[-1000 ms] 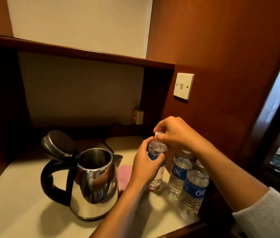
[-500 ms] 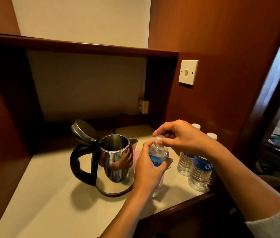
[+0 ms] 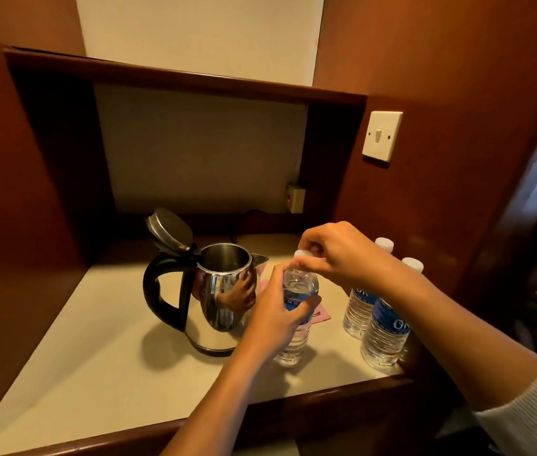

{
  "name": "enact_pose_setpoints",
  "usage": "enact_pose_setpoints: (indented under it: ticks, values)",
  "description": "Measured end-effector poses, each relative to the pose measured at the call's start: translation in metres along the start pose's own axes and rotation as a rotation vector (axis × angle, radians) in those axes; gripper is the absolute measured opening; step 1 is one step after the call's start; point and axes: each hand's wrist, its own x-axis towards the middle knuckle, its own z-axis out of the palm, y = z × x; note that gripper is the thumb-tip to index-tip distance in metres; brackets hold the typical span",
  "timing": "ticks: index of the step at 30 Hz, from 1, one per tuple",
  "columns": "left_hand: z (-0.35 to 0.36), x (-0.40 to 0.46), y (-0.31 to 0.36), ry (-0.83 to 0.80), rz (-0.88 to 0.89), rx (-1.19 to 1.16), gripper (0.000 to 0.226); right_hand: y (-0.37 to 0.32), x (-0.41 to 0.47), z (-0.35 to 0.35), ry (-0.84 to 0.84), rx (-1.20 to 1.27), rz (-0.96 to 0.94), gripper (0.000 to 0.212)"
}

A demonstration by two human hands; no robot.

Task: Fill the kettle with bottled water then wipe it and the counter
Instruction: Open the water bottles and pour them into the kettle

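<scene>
White rocker light switch (image 3: 381, 135) on the brown wooden side wall (image 3: 441, 77); small beige wall socket with red indicator (image 3: 294, 197) in the niche's rear corner, below a dark wooden shelf (image 3: 188, 80).

I see a kettle (image 3: 219, 297) of mirror-polished metal with a glossy black plastic handle (image 3: 158, 294), clear ribbed plastic bottles (image 3: 384, 337) with shiny blue labels, a smooth matt cream counter (image 3: 96, 357) edged in glossy dark wood, and a matt pink cloth (image 3: 321, 314).
</scene>
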Motion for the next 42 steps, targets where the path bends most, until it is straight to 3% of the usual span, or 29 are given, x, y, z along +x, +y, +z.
enact_pose_setpoints:
  ticks: [5, 9, 15, 20, 22, 24, 26, 28, 30, 35, 38, 42]
  values:
    - [0.001, -0.001, 0.000, 0.009, 0.005, 0.030, 0.048, 0.009, 0.004, -0.018, -0.243, 0.048, -0.099, 0.026]
    - [0.002, -0.001, 0.002, 0.017, 0.012, 0.036, 0.048, 0.006, 0.007, -0.026, -0.318, 0.125, -0.105, 0.034]
    - [0.005, -0.001, 0.005, 0.008, -0.014, 0.032, 0.057, -0.004, 0.021, -0.017, -0.146, -0.068, 0.095, 0.054]
    - [0.002, -0.001, 0.006, 0.008, -0.025, 0.033, 0.048, -0.003, 0.020, -0.030, -0.367, 0.009, -0.056, 0.013]
    - [0.002, -0.002, 0.008, 0.004, -0.032, 0.031, 0.049, -0.003, 0.020, -0.036, -0.426, 0.119, -0.048, 0.024]
    - [0.003, -0.003, 0.008, 0.003, -0.023, 0.032, 0.054, -0.004, 0.022, -0.034, -0.335, 0.082, 0.009, 0.028]
    - [0.003, -0.002, 0.008, 0.010, -0.026, 0.034, 0.056, -0.004, 0.026, -0.029, -0.244, -0.001, 0.091, 0.058]
    - [0.003, -0.002, 0.009, 0.012, -0.044, 0.029, 0.053, -0.006, 0.028, -0.025, -0.241, -0.034, 0.136, 0.070]
    - [0.004, -0.002, 0.011, 0.009, -0.059, 0.030, 0.052, -0.007, 0.028, -0.022, -0.272, -0.067, 0.110, 0.061]
    - [0.003, -0.002, 0.013, 0.017, -0.082, 0.062, 0.050, -0.006, 0.026, -0.032, -0.311, -0.029, -0.064, 0.009]
    - [0.002, -0.002, 0.017, 0.013, -0.088, 0.064, 0.051, 0.000, 0.026, -0.035, -0.357, 0.069, -0.088, 0.018]
    - [0.003, -0.004, 0.021, 0.016, -0.086, 0.103, 0.051, 0.010, 0.029, -0.050, -0.230, 0.247, -0.081, 0.022]
